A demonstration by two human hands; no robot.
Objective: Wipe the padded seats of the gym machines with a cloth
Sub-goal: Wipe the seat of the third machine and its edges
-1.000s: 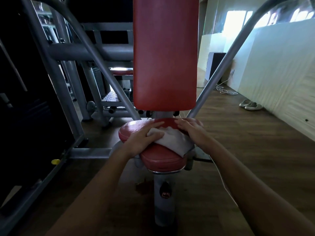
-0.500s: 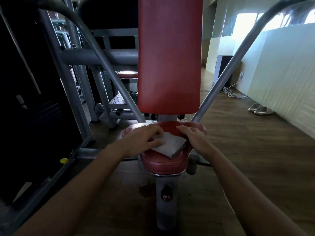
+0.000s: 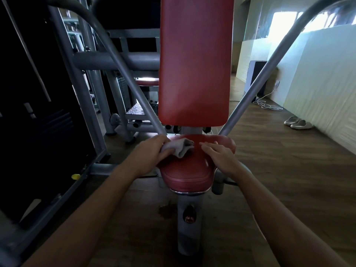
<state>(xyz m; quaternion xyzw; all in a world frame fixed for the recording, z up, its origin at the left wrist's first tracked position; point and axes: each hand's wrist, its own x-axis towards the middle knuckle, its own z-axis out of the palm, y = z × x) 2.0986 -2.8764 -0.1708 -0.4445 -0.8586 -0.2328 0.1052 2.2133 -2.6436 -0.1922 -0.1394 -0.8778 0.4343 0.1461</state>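
The red padded seat (image 3: 185,168) is hemmed in at 12 o'clock by the upright red backrest (image 3: 194,62), under which only a narrow gap is left. Two grey frame tubes slant away from the rear of the seat, one toward 10 o'clock (image 3: 123,74) and one toward 2 o'clock (image 3: 269,66). The near half of the seat surface is left bare between the left hand (image 3: 152,153) and the right hand (image 3: 221,157). Open wooden floor (image 3: 289,170) is found at 3 o'clock (only slippers (image 3: 297,122) by the wall). At 9 o'clock, passage is blocked by a dark weight stack (image 3: 38,112).
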